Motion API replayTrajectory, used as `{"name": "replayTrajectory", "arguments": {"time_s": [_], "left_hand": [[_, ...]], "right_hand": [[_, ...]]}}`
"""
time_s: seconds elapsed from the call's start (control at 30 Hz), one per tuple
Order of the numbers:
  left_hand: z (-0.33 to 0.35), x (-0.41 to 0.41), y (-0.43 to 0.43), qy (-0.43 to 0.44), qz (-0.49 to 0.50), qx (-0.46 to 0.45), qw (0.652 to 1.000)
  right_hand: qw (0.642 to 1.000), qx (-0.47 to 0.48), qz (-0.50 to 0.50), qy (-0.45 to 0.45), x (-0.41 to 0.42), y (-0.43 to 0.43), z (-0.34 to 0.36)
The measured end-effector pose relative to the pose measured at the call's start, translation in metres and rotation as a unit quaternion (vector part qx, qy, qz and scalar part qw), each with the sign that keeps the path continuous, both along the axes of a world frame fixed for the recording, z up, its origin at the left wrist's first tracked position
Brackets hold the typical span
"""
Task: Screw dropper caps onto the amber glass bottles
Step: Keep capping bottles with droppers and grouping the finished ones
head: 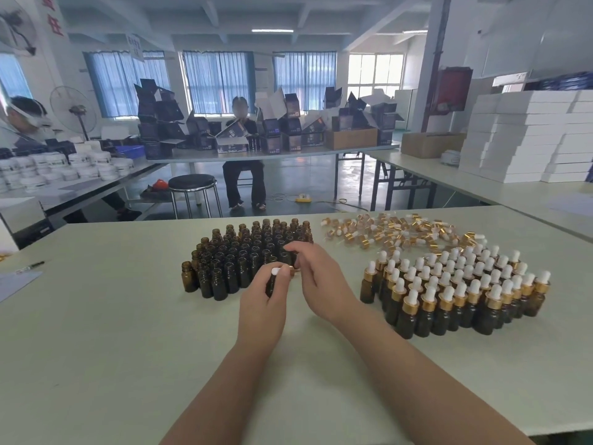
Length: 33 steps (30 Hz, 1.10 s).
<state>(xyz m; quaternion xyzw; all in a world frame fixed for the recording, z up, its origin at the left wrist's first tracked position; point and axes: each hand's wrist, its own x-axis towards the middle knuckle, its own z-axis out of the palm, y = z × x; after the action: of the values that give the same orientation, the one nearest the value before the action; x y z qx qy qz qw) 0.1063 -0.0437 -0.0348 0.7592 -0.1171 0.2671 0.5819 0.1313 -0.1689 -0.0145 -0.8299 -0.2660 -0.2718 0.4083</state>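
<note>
We observe the left grip (263, 303) clamped round one amber bottle (270, 285), held tilted above the bench (112, 332) centre, just before the uncapped bottles (244, 252). Its dropper cap (282, 271) (white bulb, gold collar) meets the right grip (319, 281), whose fingers curl at the collar; we cannot tell whether they clamp it.

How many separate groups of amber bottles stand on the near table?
2: uncapped bottles at centre; capped bottles to the right. One more bottle is held in the left hand, mostly hidden.
</note>
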Motion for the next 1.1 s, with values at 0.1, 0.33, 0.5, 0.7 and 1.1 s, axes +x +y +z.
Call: {"name": "replayTrajectory", "arguments": {"time_s": [0.1,0.33,0.5,0.7,1.1], "left_hand": [[0.0,0.0,0.001,0.009,-0.005,0.001,1.0],[-0.003,0.005,0.005,0.032,-0.011,-0.008,0.999],[-0.004,0.007,0.005,0.046,-0.025,-0.02,0.998],[-0.004,0.005,0.001,0.056,-0.058,-0.038,0.996],[-0.002,0.001,0.0,0.132,-0.071,-0.092,0.984]], "right_hand": [[0.998,-0.06,0.001,-0.028,-0.003,0.002,0.001],[0.992,-0.038,0.064,0.101,-0.006,0.002,-0.006],[0.993,-0.037,0.061,0.097,-0.008,0.004,-0.006],[0.995,-0.085,0.04,0.032,-0.007,0.001,-0.004],[0.924,0.345,0.034,0.16,-0.007,-0.001,0.006]]}}
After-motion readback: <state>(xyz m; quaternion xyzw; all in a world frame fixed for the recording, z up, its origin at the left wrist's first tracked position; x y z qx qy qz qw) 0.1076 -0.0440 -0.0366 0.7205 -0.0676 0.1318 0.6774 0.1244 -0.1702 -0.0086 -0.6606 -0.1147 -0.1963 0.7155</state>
